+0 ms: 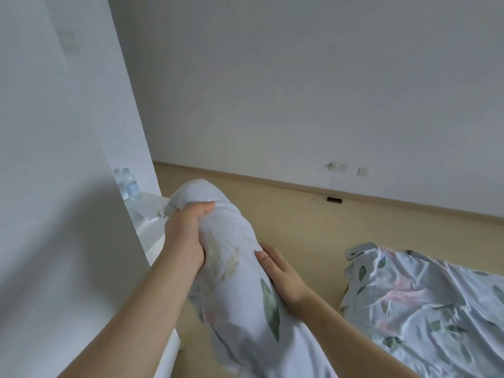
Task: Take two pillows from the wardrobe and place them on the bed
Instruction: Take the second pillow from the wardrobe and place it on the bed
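A white pillow [231, 257] with a green leaf print is held up in front of me, standing on end over the floor. My left hand [185, 236] grips its left side with the fingers dug into the fabric. My right hand [281, 274] lies flat against its right side, thumb on the front. The bed [425, 301], covered in a matching leaf-print sheet, lies to the lower right, apart from the pillow. A tall white panel [62, 186] at the left may be the wardrobe side. I see only one pillow.
A low white surface [148, 214] beside the white panel carries water bottles [126, 184]. Wooden floor [300, 222] stretches to the far wall, where a wall socket [336, 166] and a small dark object [334, 199] sit. A grey device [360, 249] lies at the bed's corner.
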`<state>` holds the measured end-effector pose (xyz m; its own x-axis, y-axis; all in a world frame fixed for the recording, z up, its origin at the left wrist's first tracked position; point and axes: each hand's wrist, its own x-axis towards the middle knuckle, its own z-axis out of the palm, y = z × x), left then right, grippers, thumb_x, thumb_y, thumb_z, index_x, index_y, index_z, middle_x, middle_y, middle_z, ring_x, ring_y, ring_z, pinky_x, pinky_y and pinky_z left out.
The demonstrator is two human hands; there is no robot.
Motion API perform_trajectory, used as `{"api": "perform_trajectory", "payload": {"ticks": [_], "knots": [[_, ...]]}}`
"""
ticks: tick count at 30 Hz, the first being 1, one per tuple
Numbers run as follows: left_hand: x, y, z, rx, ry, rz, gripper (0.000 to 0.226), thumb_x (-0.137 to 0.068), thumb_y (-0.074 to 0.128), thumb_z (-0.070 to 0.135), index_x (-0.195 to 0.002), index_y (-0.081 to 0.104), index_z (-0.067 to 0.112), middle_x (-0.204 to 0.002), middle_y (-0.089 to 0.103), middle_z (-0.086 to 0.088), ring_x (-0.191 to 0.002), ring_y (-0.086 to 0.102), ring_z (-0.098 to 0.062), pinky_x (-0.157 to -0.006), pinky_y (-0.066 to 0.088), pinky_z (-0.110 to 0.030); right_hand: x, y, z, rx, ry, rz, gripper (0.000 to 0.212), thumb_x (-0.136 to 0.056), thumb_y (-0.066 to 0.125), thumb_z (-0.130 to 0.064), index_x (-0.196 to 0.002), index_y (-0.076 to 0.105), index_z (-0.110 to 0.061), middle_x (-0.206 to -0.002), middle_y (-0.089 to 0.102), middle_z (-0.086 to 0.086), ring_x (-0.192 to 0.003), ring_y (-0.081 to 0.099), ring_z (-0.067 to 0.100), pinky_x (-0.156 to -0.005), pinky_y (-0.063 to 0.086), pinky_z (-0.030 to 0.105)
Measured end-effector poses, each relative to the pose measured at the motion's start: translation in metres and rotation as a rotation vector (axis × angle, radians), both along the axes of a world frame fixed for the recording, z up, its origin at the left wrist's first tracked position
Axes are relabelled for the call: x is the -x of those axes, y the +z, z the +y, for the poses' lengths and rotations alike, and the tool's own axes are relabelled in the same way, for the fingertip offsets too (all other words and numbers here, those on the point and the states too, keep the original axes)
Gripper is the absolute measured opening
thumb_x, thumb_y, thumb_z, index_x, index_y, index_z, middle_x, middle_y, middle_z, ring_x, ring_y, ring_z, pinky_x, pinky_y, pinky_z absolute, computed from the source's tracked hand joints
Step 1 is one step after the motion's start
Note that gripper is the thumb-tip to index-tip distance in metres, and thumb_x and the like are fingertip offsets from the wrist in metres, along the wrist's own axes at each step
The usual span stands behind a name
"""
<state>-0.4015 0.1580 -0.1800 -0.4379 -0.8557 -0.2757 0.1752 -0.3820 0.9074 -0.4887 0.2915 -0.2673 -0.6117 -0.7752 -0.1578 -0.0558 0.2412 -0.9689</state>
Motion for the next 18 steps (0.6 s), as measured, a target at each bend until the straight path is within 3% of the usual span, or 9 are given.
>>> {"api": "perform_trajectory", "payload": {"ticks": [4, 7, 9, 11, 13, 15, 18], "knots": [[0.044, -0.003, 0.005, -0.086, -0.067, 0.066, 0.012, -0.074, 0.065, 0.016, -0.085, 0.066, 0.010, -0.082, 0.067, -0.007, -0.074, 0.064, -0.024, -0.071, 0.052, -0.031, 0.057, -0.012, 0.001, -0.092, 0.018, -0.009, 0.087, -0.056, 0.049, -0.080, -0.133, 0.042, -0.041, -0.130, 0.056, -0.009, -0.123, 0.050, 0.012, -0.112, 0.033, 0.038], [0.077, -0.005, 0.008, -0.075, -0.119, 0.126, 0.008, -0.078, 0.061, 0.015, -0.082, 0.066, 0.011, -0.070, 0.070, -0.004, -0.059, 0.068, -0.019, -0.059, 0.056, -0.025, 0.097, -0.031, 0.008, -0.216, -0.053, -0.025, 0.067, -0.059, 0.038, -0.083, -0.114, 0.052, -0.047, -0.127, 0.056, -0.011, -0.124, 0.048, 0.016, -0.112, 0.031, 0.041], [0.099, -0.008, 0.006, -0.066, -0.137, 0.166, 0.009, -0.080, 0.058, 0.014, -0.080, 0.066, 0.010, -0.064, 0.071, -0.002, -0.052, 0.068, -0.016, -0.051, 0.056, -0.022, 0.116, -0.040, 0.005, -0.234, -0.141, -0.048, 0.047, -0.074, 0.035, -0.075, -0.101, 0.056, -0.043, -0.120, 0.059, -0.009, -0.118, 0.050, 0.018, -0.108, 0.033, 0.037], [0.123, -0.013, 0.001, -0.078, -0.157, 0.189, 0.013, -0.081, 0.055, 0.014, -0.079, 0.067, 0.010, -0.062, 0.071, -0.002, -0.054, 0.068, -0.017, -0.051, 0.056, -0.022, 0.133, -0.045, -0.007, -0.216, -0.226, -0.026, 0.047, -0.092, 0.031, -0.056, -0.110, 0.060, -0.022, -0.110, 0.060, 0.000, -0.110, 0.052, 0.022, -0.096, 0.036, 0.030], [0.146, -0.019, -0.008, -0.080, -0.169, 0.211, 0.015, -0.082, 0.053, 0.014, -0.079, 0.068, 0.010, -0.062, 0.072, -0.001, -0.055, 0.068, -0.017, -0.052, 0.057, -0.023, 0.146, -0.044, -0.025, -0.206, -0.257, 0.019, 0.050, -0.098, 0.028, -0.042, -0.093, 0.062, -0.006, -0.087, 0.057, 0.005, -0.090, 0.054, 0.023, -0.078, 0.037, 0.028], [0.172, -0.027, -0.025, -0.096, -0.197, 0.218, 0.016, -0.083, 0.052, 0.015, -0.080, 0.067, 0.010, -0.063, 0.073, -0.001, -0.056, 0.069, -0.016, -0.053, 0.058, -0.023, 0.164, -0.049, -0.042, -0.197, -0.342, 0.035, 0.054, -0.099, 0.028, -0.040, -0.061, 0.047, -0.006, -0.063, 0.048, 0.003, -0.062, 0.046, 0.018, -0.057, 0.033, 0.029], [0.210, -0.039, -0.064, -0.119, -0.252, 0.196, 0.018, -0.083, 0.051, 0.016, -0.084, 0.068, 0.010, -0.070, 0.073, -0.002, -0.062, 0.070, -0.018, -0.061, 0.058, -0.024, 0.201, -0.067, -0.066, -0.178, -0.516, 0.017, 0.056, -0.097, 0.032, -0.041, -0.049, 0.035, -0.014, -0.051, 0.040, 0.001, -0.051, 0.037, 0.015, -0.051, 0.028, 0.030]]}}
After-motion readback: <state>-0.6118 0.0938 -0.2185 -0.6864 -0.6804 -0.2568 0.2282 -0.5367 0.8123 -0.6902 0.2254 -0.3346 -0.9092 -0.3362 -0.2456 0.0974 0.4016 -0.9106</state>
